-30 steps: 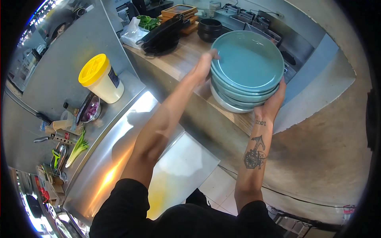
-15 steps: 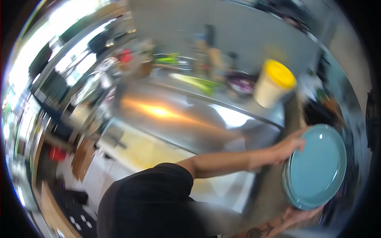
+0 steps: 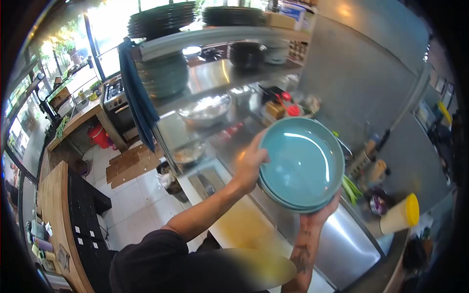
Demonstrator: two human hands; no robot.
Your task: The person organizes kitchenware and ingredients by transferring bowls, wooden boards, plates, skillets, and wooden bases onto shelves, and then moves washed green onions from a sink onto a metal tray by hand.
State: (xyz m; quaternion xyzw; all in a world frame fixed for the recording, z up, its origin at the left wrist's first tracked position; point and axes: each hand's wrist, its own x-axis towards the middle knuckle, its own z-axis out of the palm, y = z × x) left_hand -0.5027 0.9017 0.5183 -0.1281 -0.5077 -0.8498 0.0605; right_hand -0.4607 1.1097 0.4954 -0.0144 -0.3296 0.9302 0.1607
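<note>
A small stack of glossy turquoise plates (image 3: 300,163) is held up over the steel counter, tilted so the top plate's inside faces me. At the stack's left rim, my left hand (image 3: 250,163) is closed with its thumb over the edge. My right hand (image 3: 321,212) grips the lower right edge from beneath, its fingers mostly hidden behind the plates. Below the arms lies a long pale cutting board (image 3: 244,227) with a yellowish stain. A broad metal blade (image 3: 206,184) rests at the board's far end.
Shelves ahead carry dark plate stacks (image 3: 161,19), a turquoise plate stack (image 3: 163,78) and a foil-covered bowl (image 3: 205,108). A blue cloth (image 3: 134,93) hangs from the shelf edge. Right of the plates stand a yellow-lidded tub (image 3: 403,214) and leafy green stalks (image 3: 351,189).
Both hands have carried the plates from the far right over to the counter's middle, near the shelves. My view has swung left, bringing the shelves into sight.
</note>
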